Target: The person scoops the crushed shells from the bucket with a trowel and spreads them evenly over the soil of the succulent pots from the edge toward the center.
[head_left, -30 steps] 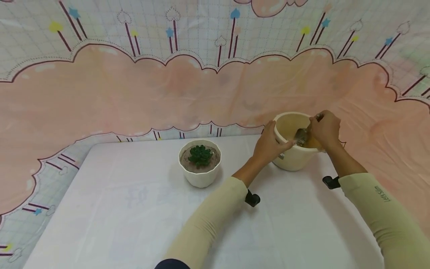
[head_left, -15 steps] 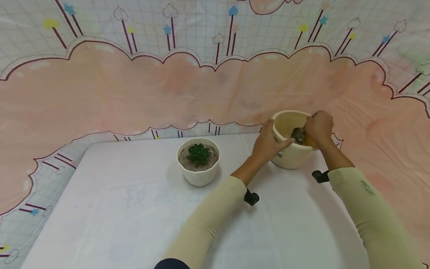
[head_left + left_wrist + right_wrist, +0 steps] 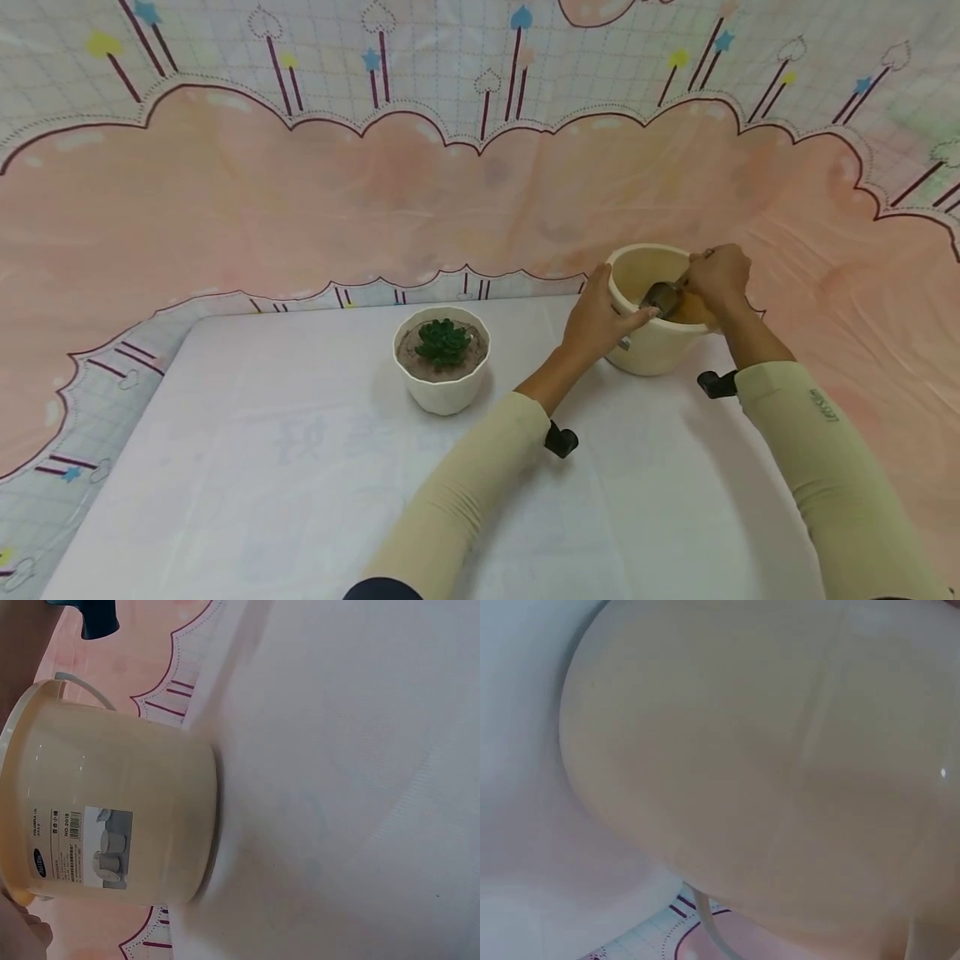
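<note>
A cream plastic bucket (image 3: 651, 354) stands at the back right of the white table. My left hand (image 3: 595, 323) grips its left rim, thumb at the near edge. In the left wrist view, a printed label (image 3: 84, 847) and a thin handle (image 3: 88, 688) show on the bucket (image 3: 161, 772). My right hand (image 3: 720, 279) holds a metal scoop (image 3: 663, 298) by its handle, over the bucket's mouth. The scoop's bowl lies inside the rim, close to my left thumb. Below it, something yellowish-brown (image 3: 690, 310) shows inside the bucket. The right wrist view is mostly filled by the bucket's side (image 3: 727, 765).
A small green succulent (image 3: 442, 342) sits in soil in a white faceted pot (image 3: 446, 395), left of my left forearm. A pink and white patterned cloth (image 3: 360, 208) hangs behind the white table (image 3: 262, 467), right at its back edge.
My right hand first shifted left with the scoop, then slightly right, and the scoop's bowl has turned and tilted within the bucket's mouth. My left hand keeps its grip on the rim.
</note>
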Demonstrator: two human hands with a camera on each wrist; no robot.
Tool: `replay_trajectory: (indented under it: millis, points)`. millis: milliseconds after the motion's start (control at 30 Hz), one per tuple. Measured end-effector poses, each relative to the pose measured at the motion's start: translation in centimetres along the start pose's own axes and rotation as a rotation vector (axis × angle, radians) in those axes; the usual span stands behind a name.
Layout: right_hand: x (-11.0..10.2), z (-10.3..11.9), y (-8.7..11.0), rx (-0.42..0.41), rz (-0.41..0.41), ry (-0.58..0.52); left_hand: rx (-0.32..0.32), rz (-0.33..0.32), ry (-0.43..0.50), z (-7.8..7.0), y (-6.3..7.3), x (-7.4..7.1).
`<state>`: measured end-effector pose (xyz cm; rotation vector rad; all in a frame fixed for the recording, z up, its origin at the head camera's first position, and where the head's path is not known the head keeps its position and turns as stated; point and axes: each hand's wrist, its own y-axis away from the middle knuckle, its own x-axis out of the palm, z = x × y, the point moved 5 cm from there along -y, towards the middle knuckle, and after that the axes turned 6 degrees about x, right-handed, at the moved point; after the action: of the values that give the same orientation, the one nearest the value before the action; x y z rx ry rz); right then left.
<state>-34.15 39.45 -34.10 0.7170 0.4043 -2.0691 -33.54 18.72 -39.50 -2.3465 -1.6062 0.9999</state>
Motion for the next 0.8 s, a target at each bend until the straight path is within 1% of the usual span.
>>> replay_trajectory:
  millis: [200,267,367,433,533,600,700,767,800]
  points:
    - [0.0,-0.2,-0.3,0.065,0.083,-0.089,-0.011,-0.005,0.015,0.0,0.0,-0.1]
    - [0.1,-0.2,-0.3,0.076,0.099,-0.098,-0.008,-0.003,0.016,0.0,0.0,-0.1]
    - [0.1,0.0,-0.3,0.072,0.125,-0.072,-0.007,-0.004,0.003,-0.1,0.0,-0.2]
    - [0.2,0.2,-0.3,0.076,0.154,-0.099,-0.011,-0.011,-0.016,0.0,0.0,-0.4]
    - [0.3,0.5,-0.4,0.095,0.223,-0.16,-0.019,-0.019,-0.024,0.2,-0.1,-0.7]
    - [0.5,0.7,-0.4,0.123,0.271,-0.222,-0.016,-0.019,-0.016,0.3,-0.2,-0.8]
    - [0.8,0.8,-0.5,0.154,0.344,-0.28,-0.015,-0.02,-0.004,0.5,-0.1,-0.9]
    - [1.0,0.8,-0.6,0.163,0.383,-0.302,-0.016,-0.024,0.002,0.7,0.1,-0.9]
    - [1.1,0.7,-0.6,0.154,0.394,-0.294,-0.021,-0.024,0.0,0.7,0.2,-0.8]
